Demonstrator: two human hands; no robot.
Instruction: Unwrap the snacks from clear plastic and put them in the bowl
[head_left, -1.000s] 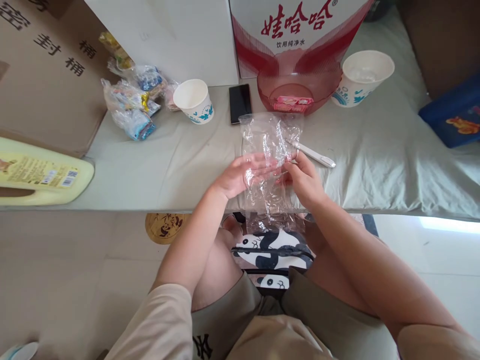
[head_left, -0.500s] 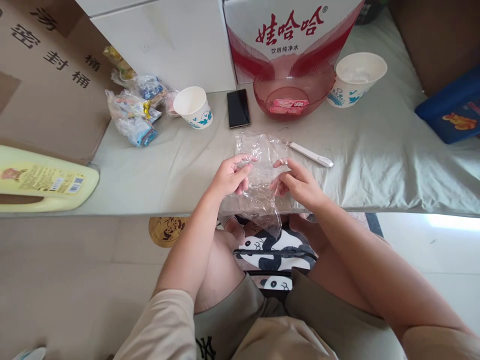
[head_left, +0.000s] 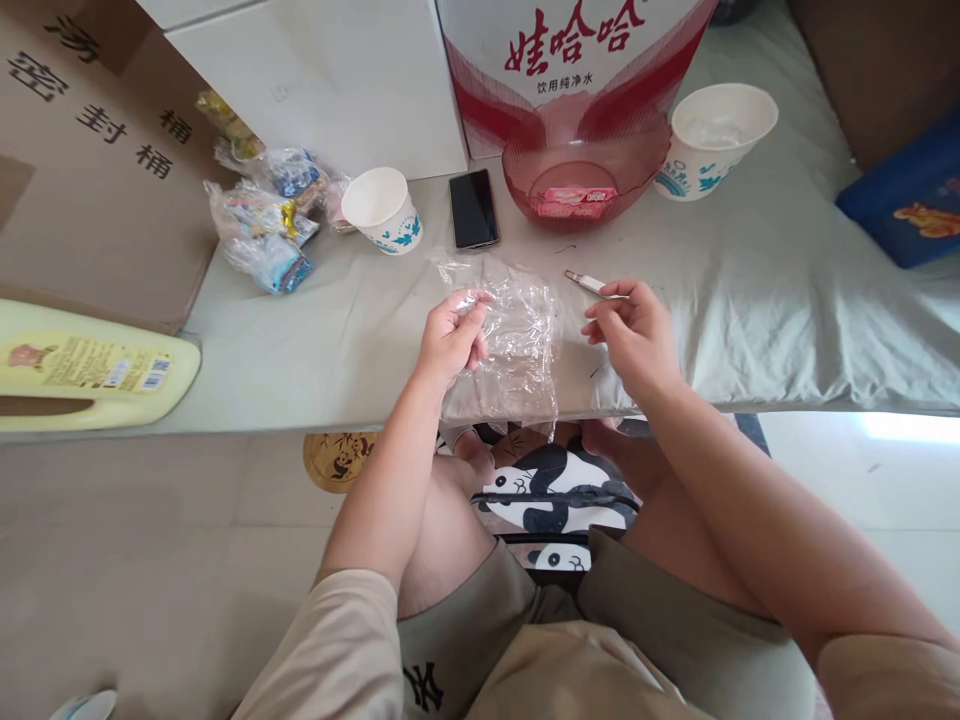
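My left hand point(head_left: 454, 335) pinches a crumpled sheet of clear plastic film point(head_left: 517, 345) between thumb and fingers. The film spreads rightward over the cloth and hangs slightly past the front edge. To its right, my right hand point(head_left: 634, 335) is apart from the film, its fingers half curled and loosely apart. Under those fingers lies a slim white utility knife point(head_left: 589, 284); its tip end points left and the rest is hidden behind the hand. I see no firm grip on the knife.
Behind the film are a black phone point(head_left: 473, 209), a paper cup point(head_left: 384, 212), a red bowl point(head_left: 525, 190) holding a pink packet point(head_left: 577, 200), and another cup point(head_left: 712, 150). Wrapped snacks point(head_left: 266, 225) and a yellow bottle point(head_left: 97, 365) are left. A blue container point(head_left: 907, 215) stands right.
My right hand has left the plastic film and moved right, over the utility knife. The film lies flatter and has shifted left with my left hand still on it.
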